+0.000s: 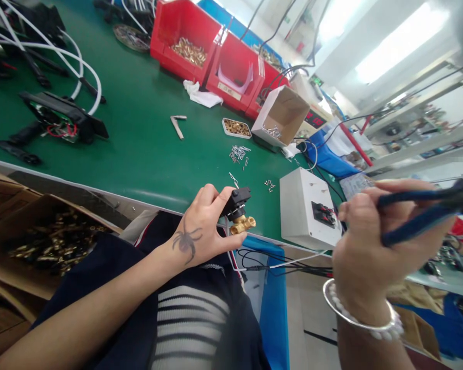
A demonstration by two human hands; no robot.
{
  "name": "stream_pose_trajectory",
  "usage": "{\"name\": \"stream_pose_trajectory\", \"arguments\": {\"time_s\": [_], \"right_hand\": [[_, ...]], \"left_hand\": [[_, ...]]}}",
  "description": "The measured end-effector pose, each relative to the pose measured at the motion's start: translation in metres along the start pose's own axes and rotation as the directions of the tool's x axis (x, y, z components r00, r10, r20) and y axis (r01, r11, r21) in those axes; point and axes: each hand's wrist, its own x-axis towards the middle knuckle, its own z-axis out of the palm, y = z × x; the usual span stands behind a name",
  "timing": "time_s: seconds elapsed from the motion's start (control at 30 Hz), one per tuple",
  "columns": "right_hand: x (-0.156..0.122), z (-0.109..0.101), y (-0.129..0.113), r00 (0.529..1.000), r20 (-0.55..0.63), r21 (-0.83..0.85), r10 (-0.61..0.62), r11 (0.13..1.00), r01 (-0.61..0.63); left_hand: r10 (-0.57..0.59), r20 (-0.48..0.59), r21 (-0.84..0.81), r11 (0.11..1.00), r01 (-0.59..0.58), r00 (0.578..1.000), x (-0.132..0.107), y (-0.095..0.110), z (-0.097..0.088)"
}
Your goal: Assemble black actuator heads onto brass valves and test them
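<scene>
My left hand (202, 226) is closed around a brass valve (242, 225) with a black plastic housing (237, 201) on top, held at the front edge of the bench. Just beyond the housing, a small metal clip (233, 179) lies on the green surface. On the right, my raised right hand (370, 252) grips blue-handled pliers (416, 223). The plier head is blurred at the frame's right edge. Below that hand's fingers and to their left stands a white box (306, 210) with black terminals (324, 213) on its face.
Metal clips (239, 153) and small screws (269, 185) lie on the green bench (139, 154). Behind are a tray of brass pieces (236, 128), a cardboard box (285, 115) and red bins (189, 41). Cabled black assemblies (64, 115) sit left; a carton of brass parts (54, 241) is below.
</scene>
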Motion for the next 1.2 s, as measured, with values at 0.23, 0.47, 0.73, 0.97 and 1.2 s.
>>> {"name": "stream_pose_trajectory", "arguments": {"time_s": [0.23,0.47,0.73,0.97,1.2], "right_hand": [[0.003,0.003,0.002,0.892,0.426,-0.029,-0.148,0.984,0.177],[-0.001,0.008,0.0,0.789,0.539,0.059,-0.296,0.947,0.315],[0.002,0.002,0.003,0.972,0.226,-0.051,-0.067,0.995,0.081],[0.007,-0.004,0.001,0.976,0.214,-0.046,-0.025,0.998,0.036],[0.014,-0.003,0.005,0.757,0.646,-0.017,-0.1,0.989,0.145]], "left_hand": [[-0.016,0.009,-0.027,1.0,0.016,1.0,0.0,0.0,0.0],[0.028,0.032,-0.001,1.0,-0.028,0.999,0.001,0.001,0.0],[0.005,0.028,-0.06,0.998,-0.003,1.0,0.001,-0.003,0.002],[-0.003,0.046,-0.054,0.999,0.006,0.999,0.003,0.0,0.001],[0.004,0.053,-0.04,0.999,-0.002,0.999,0.003,0.001,0.002]]}}
